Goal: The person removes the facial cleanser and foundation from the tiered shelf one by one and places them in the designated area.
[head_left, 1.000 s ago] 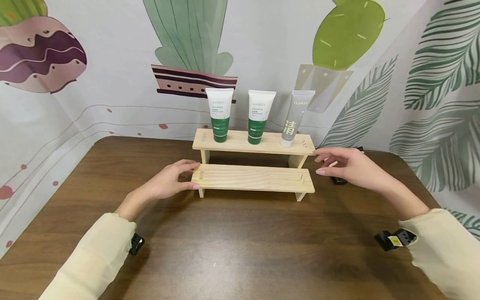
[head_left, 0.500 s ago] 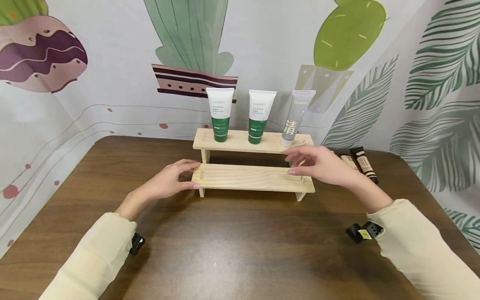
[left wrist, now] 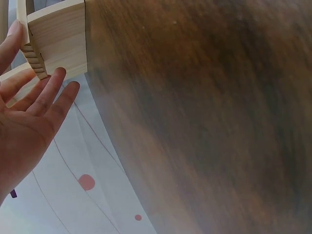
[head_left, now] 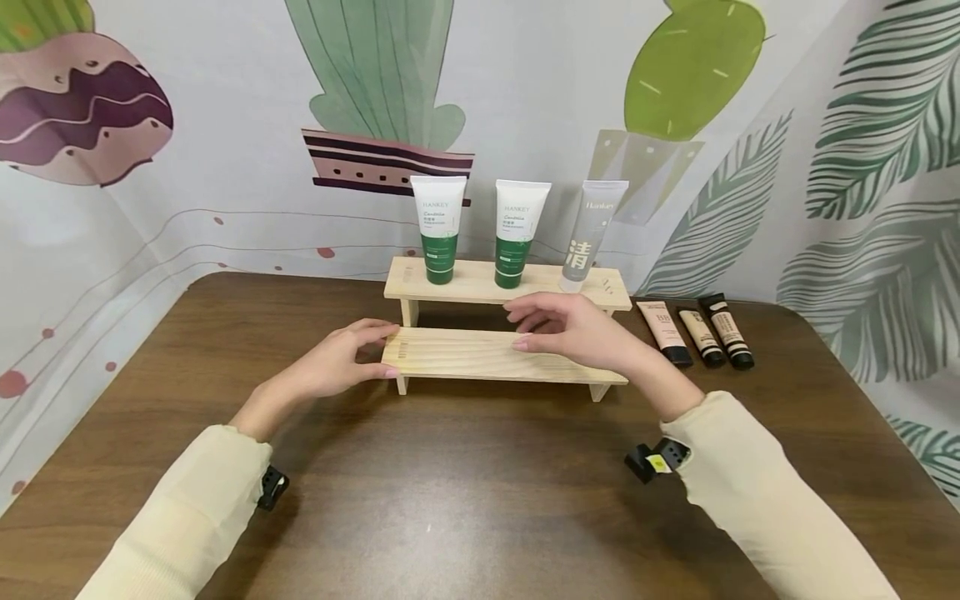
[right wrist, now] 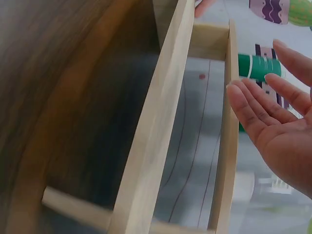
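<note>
A two-tier wooden display shelf (head_left: 465,354) stands on the brown table. My left hand (head_left: 335,360) holds the left end of its lower board, thumb at the front corner and fingertips at the back corner; the other fingers extend past the wood in the left wrist view. My right hand (head_left: 573,331) is over the right half of the lower board, fingers loosely bent and nothing between them. On the upper board stand two white-and-green tubes, one on the left (head_left: 439,229) and one in the middle (head_left: 517,233), and a grey tube (head_left: 592,233) on the right.
To the right of the shelf lie a pink tube (head_left: 663,332), a small cream tube with a black cap (head_left: 702,336) and a black tube (head_left: 726,329). A patterned cloth (head_left: 247,192) hangs behind the table (head_left: 450,500).
My right hand has moved left from beyond the shelf's right end to over its lower board, uncovering the lying tubes. The left hand and the standing tubes have kept their places.
</note>
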Motion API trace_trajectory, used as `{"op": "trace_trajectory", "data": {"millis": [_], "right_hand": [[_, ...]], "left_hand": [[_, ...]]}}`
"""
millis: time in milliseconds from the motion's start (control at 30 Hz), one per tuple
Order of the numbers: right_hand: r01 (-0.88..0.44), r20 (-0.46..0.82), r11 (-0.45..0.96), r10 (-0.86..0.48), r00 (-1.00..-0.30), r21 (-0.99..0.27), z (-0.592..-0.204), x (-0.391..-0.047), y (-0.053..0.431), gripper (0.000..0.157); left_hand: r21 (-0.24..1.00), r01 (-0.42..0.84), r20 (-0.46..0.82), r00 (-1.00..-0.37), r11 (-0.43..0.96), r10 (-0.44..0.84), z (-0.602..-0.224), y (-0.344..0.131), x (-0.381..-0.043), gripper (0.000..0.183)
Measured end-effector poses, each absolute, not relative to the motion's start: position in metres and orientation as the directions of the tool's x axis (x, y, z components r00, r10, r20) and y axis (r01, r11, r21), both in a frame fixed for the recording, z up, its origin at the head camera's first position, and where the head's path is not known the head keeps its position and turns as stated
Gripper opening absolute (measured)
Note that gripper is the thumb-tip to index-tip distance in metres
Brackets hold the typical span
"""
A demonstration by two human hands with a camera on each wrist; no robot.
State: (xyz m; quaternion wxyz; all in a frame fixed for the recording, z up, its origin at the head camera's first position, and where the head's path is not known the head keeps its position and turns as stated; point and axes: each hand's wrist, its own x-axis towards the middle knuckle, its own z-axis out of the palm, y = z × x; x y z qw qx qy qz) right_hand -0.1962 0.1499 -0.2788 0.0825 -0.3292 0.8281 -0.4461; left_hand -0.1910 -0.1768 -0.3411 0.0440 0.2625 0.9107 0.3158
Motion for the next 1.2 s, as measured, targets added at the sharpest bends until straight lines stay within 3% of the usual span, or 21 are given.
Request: {"op": "trace_trajectory", "data": {"millis": [200, 500, 1200], "right_hand": [[-0.455, 0.169, 0.354, -0.608, -0.776, -0.817, -0.272, -0.201, 0.124, 0.043], [-0.397, 0.166, 0.384, -0.512, -0.843, -0.834, -0.267, -0.214, 0.097, 0.049], [-0.32, 0.158, 0.393, -0.391, -0.907, -0.862, -0.272, -0.243, 0.062, 0.053]], "left_hand": [[0.604, 0.451, 0.085, -0.857, 0.657, 0.509, -0.34, -0.177, -0.191, 0.062], [0.623, 0.45, 0.09, -0.854, 0.64, 0.513, -0.34, -0.176, -0.191, 0.062], [0.627, 0.448, 0.088, -0.854, 0.637, 0.514, -0.34, -0.176, -0.191, 0.061]]}}
